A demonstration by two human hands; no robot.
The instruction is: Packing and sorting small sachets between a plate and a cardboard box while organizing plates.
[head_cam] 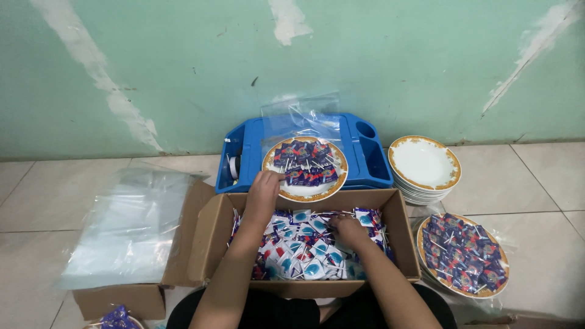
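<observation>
A cardboard box in front of me holds several small wrapped lollipops in blue, white and red wrappers. My left hand reaches over the box's far rim to a gold-rimmed plate loaded with dark blue wrapped lollipops, fingers closed on one at the plate's near left edge. My right hand lies inside the box, fingers curled into the pile of sweets. The plate rests on a blue plastic tray.
A stack of empty gold-rimmed plates stands right of the tray. A filled plate wrapped in clear plastic lies at the right. Clear plastic bags lie at the left, another on the tray. A green wall rises behind.
</observation>
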